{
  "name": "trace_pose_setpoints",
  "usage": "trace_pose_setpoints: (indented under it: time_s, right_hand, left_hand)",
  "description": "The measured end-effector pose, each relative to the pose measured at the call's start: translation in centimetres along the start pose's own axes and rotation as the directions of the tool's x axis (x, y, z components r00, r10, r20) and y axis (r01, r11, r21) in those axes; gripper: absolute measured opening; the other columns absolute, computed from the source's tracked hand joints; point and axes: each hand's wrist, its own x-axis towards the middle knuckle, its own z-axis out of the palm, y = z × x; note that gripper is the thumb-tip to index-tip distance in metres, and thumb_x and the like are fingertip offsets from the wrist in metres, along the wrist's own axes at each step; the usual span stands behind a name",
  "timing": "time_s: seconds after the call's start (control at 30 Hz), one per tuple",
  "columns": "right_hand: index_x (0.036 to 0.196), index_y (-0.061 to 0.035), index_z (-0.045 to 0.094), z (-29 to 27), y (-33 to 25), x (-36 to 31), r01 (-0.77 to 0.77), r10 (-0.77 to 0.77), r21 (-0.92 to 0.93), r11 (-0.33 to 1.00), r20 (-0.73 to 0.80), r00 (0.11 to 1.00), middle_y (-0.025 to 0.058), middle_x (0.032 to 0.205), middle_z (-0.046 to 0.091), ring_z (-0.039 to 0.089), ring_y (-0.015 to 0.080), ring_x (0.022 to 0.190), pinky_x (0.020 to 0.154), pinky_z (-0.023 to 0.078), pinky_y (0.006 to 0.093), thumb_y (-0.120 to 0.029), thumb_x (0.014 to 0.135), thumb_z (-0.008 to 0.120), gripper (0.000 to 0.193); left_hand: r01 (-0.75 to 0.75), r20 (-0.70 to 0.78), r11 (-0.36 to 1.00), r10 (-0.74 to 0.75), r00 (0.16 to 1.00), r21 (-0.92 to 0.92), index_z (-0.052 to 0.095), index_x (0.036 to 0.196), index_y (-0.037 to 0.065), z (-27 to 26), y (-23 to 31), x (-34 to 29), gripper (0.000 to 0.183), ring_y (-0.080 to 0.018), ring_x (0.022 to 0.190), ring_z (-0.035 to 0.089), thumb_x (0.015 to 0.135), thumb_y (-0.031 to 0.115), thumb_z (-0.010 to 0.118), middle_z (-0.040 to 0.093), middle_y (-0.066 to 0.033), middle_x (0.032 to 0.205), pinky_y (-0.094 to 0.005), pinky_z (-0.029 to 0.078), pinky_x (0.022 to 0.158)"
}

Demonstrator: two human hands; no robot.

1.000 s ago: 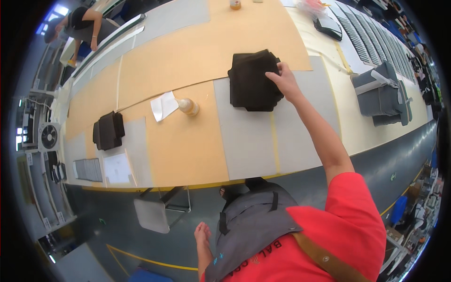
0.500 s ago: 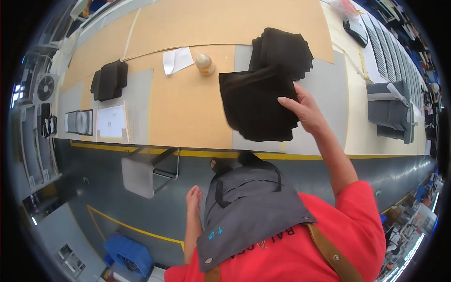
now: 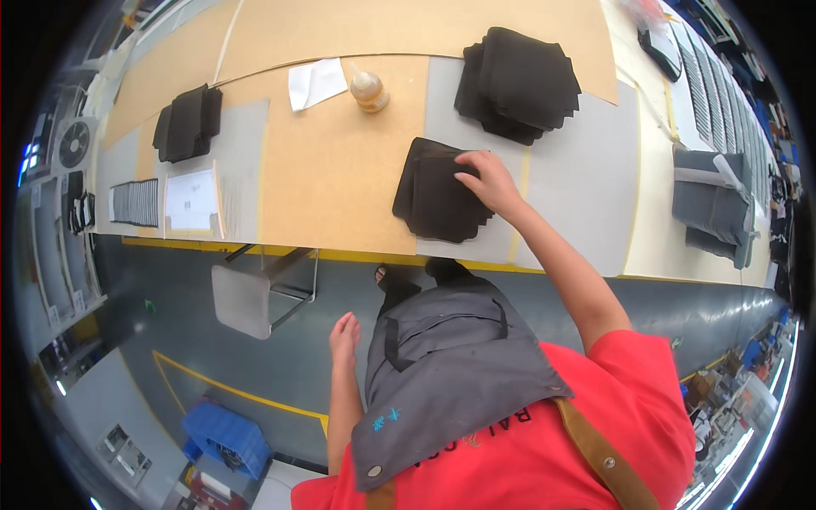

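A stack of black flat pieces [image 3: 438,204], fabric-like with notched, uneven edges, lies on the table near its front edge. My right hand [image 3: 491,183] rests over the upper right of this stack, thumb and forefinger bent and apart, the fingertips at the top piece. Behind it is a larger stack of similar black pieces [image 3: 531,81], fanned out slightly. My left hand [image 3: 344,336] hangs below the table edge beside my apron, empty, its fingers loosely extended.
On the table are a squat bottle [image 3: 369,92], a white sheet [image 3: 316,83], another black stack [image 3: 189,123], a striped piece [image 3: 134,202] and a framed paper [image 3: 194,202]. Grey bundled pieces [image 3: 707,202] stand at the right. A stool [image 3: 242,302] is by the table's front.
The black stack my right hand held up is now down on the table, and the grip has loosened. The larger stack behind is now uncovered. My left hand still hangs at my side.
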Motion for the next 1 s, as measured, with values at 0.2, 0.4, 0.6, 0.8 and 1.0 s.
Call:
trace_pose_setpoints:
  time_s: [0.2, 0.4, 0.6, 0.8, 1.0]
  right_hand:
    - [0.100, -0.0135, 0.062, 2.9, -0.7, 4.3, 0.103, -0.101, -0.275, 0.956, 0.022, 0.995, 0.0046, 0.100, 0.061, 0.056, 0.0278, 0.103, 0.086, 0.042, 0.0424, -0.019, 0.081, 0.074, 0.023]
    - [0.092, -0.0172, 0.061, 2.7, 0.1, 5.3, 0.150, -0.126, -0.300, 0.942, 0.097, 0.987, 0.0016, 0.096, 0.060, 0.055, 0.0263, 0.103, 0.085, 0.037, 0.0433, -0.019, 0.078, 0.075, 0.020]
    - [0.090, -0.0145, 0.058, 1.7, -1.4, 4.9, 0.315, -0.282, -0.367, 0.875, 0.141, 0.949, 0.0031, 0.089, 0.059, 0.057, 0.0259, 0.097, 0.085, 0.038, 0.0419, -0.014, 0.080, 0.071, 0.016]
    - [0.096, -0.0103, 0.056, 0.2, -9.9, 2.6, 0.438, -0.360, -0.193, 0.878, 0.338, 0.870, 0.0066, 0.088, 0.061, 0.059, 0.0288, 0.090, 0.085, 0.042, 0.0388, -0.008, 0.086, 0.065, 0.013]
    - [0.107, -0.0053, 0.058, 4.1, -21.0, 4.9, 0.250, -0.246, 0.033, 0.968, 0.345, 0.906, 0.0108, 0.095, 0.062, 0.061, 0.0285, 0.092, 0.081, 0.048, 0.0371, -0.006, 0.087, 0.065, 0.021]
  left_hand:
    - [-0.079, 0.018, 0.997, 0.079, 0.997, -0.005, 0.059, 0.129, 0.009, 2.0, 2.2, -2.1, 0.040, -0.0157, 0.106, 0.060, 0.093, 0.026, 0.068, 0.063, -0.0030, 0.116, -0.0333, 0.048, 0.092]
    - [-0.146, 0.030, 0.988, 0.145, 0.989, 0.040, 0.063, 0.125, 0.006, 3.1, 2.8, -3.4, 0.035, -0.0124, 0.096, 0.062, 0.093, 0.022, 0.068, 0.066, -0.0024, 0.105, -0.0274, 0.048, 0.086]
    - [-0.508, 0.158, 0.836, 0.484, 0.861, 0.206, 0.066, 0.116, 0.002, 8.3, 8.2, -3.5, 0.027, -0.0167, 0.098, 0.067, 0.093, 0.016, 0.067, 0.071, -0.0108, 0.106, -0.0293, 0.053, 0.087]
    - [-0.897, 0.350, 0.371, 0.829, 0.436, 0.241, 0.046, 0.141, 0.008, 13.4, 15.7, -4.2, 0.080, -0.0329, 0.127, 0.048, 0.072, 0.021, 0.083, 0.055, -0.0160, 0.133, -0.0431, 0.036, 0.108]
    - [-0.716, 0.512, 0.668, 0.551, 0.659, 0.203, 0.062, 0.126, 0.002, 9.6, 19.4, 0.8, 0.050, -0.0193, 0.097, 0.066, 0.080, 0.016, 0.079, 0.070, -0.0129, 0.109, -0.0304, 0.051, 0.089]
